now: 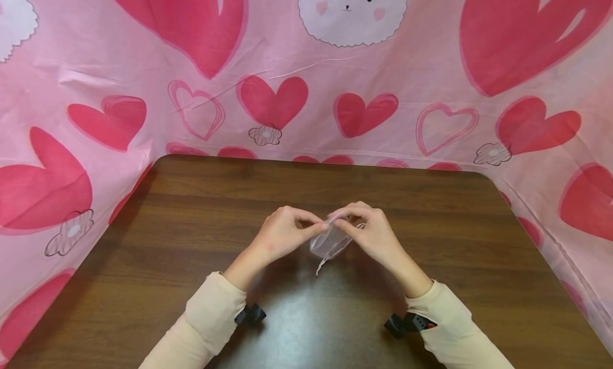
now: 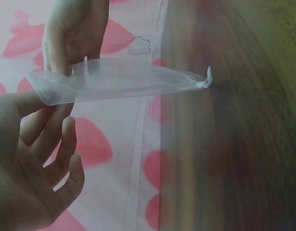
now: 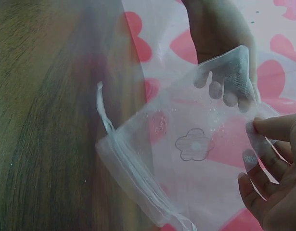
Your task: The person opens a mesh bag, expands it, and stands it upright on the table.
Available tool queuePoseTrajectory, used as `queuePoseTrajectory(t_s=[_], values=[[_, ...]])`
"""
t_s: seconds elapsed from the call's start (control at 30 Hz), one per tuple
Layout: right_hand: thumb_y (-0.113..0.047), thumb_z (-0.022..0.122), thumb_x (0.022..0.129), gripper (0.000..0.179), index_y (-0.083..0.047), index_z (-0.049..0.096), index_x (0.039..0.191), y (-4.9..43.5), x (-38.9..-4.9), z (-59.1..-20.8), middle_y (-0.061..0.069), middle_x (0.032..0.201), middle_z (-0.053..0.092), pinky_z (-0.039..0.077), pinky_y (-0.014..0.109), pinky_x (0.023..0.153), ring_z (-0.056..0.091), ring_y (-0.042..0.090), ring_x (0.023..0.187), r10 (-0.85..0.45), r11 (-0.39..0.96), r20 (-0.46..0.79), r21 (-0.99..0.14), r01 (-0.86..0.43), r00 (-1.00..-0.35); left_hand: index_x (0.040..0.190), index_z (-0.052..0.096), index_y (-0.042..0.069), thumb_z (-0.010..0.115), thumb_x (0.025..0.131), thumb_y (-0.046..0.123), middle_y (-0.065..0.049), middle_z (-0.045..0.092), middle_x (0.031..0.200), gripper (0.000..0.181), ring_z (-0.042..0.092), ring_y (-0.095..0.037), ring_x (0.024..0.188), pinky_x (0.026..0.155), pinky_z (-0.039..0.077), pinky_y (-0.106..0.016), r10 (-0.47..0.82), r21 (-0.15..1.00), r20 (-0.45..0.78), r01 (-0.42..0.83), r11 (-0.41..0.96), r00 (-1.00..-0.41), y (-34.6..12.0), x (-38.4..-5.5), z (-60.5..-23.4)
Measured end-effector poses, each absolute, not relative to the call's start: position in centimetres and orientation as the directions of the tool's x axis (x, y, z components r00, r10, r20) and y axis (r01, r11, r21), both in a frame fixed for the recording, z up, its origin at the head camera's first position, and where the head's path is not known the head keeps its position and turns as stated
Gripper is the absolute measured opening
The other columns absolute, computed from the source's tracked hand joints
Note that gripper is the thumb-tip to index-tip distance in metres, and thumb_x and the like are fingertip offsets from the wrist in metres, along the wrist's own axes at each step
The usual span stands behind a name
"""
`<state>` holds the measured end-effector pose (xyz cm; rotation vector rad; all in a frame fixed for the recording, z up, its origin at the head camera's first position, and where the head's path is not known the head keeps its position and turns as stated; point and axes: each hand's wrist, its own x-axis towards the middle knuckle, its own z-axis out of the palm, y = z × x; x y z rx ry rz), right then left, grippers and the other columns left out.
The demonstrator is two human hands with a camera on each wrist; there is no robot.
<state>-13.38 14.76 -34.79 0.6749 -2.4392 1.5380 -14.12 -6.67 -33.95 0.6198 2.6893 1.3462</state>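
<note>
A small sheer white drawstring bag [image 1: 330, 245] hangs between the two hands over the middle of the table. My left hand [image 1: 282, 233] pinches its upper edge between thumb and forefinger. Close beside it, my right hand [image 1: 372, 228] pinches the same edge with thumb and fingers. In the left wrist view the bag [image 2: 123, 82] stretches out thin and flat, its gathered end pointing away from the hands. The right wrist view shows the gathered band with white drawstrings [image 3: 138, 166] at the lower end; the see-through mesh [image 3: 196, 110] reveals fingers behind it.
The brown wood-grain table [image 1: 201, 198] spreads beneath both hands. A pink cloth with red hearts [image 1: 273, 100] hangs along its back and sides. Black wrist cameras sit at the left cuff [image 1: 250, 314] and right cuff [image 1: 404, 325].
</note>
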Motion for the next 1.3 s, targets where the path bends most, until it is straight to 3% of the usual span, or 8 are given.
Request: queuePoseTrajectory(t_s=[0.2, 0.47, 0.67, 1.0, 1.3], values=[[-0.013, 0.077, 0.088, 0.015, -0.008, 0.076, 0.102, 15.2, -13.1, -34.5, 0.000, 0.097, 0.072, 0.050, 0.030, 0.072, 0.061, 0.015, 0.083, -0.205, 0.377, 0.366, -0.827, -0.418, -0.908, 0.090, 0.080, 0.024, 0.077, 0.087, 0.035, 0.014, 0.071, 0.082, 0.012, 0.063, -0.012, 0.071, 0.064, 0.049, -0.030, 0.362, 0.814, 0.141, 0.316, 0.486, -0.921, -6.9, -14.1, -34.5], [-0.006, 0.075, 0.088, 0.015, -0.004, 0.075, 0.103, 15.8, -12.6, -34.7, 0.004, 0.099, 0.074, 0.047, 0.023, 0.076, 0.062, 0.012, 0.089, -0.128, 0.345, 0.425, -0.828, -0.442, -0.896, 0.092, 0.080, 0.017, 0.080, 0.085, 0.025, 0.006, 0.071, 0.079, 0.010, 0.061, -0.012, 0.067, 0.061, 0.048, -0.029, 0.275, 0.877, 0.166, 0.269, 0.398, -0.947, -7.1, -14.0, -35.3], [-0.016, 0.075, 0.090, 0.014, -0.009, 0.076, 0.102, 15.0, -11.9, -35.1, 0.000, 0.094, 0.074, 0.049, 0.028, 0.073, 0.063, 0.014, 0.080, -0.133, 0.393, 0.336, -0.846, -0.361, -0.932, 0.094, 0.079, 0.012, 0.077, 0.088, 0.018, 0.002, 0.073, 0.083, 0.009, 0.062, -0.012, 0.069, 0.062, 0.048, -0.028, 0.258, 0.895, 0.192, 0.276, 0.350, -0.947, -6.5, -13.8, -35.5], [-0.023, 0.077, 0.088, 0.019, -0.010, 0.078, 0.101, 14.1, -11.7, -35.6, 0.000, 0.093, 0.075, 0.048, 0.027, 0.062, 0.064, 0.016, 0.073, -0.118, 0.404, 0.242, -0.874, -0.269, -0.963, 0.100, 0.079, 0.011, 0.075, 0.089, 0.015, 0.000, 0.075, 0.092, 0.013, 0.063, -0.012, 0.073, 0.064, 0.049, -0.027, 0.274, 0.892, 0.196, 0.288, 0.350, -0.942, -5.6, -13.3, -35.3], [-0.022, 0.078, 0.087, 0.014, -0.008, 0.078, 0.092, 14.2, -11.9, -35.7, 0.002, 0.085, 0.074, 0.045, 0.025, 0.058, 0.061, 0.014, 0.070, -0.079, 0.408, 0.249, -0.875, -0.259, -0.965, 0.095, 0.079, 0.017, 0.080, 0.084, 0.018, 0.006, 0.071, 0.079, 0.011, 0.061, -0.010, 0.071, 0.062, 0.047, -0.027, 0.241, 0.889, 0.187, 0.268, 0.370, -0.952, -5.5, -13.3, -35.3]])
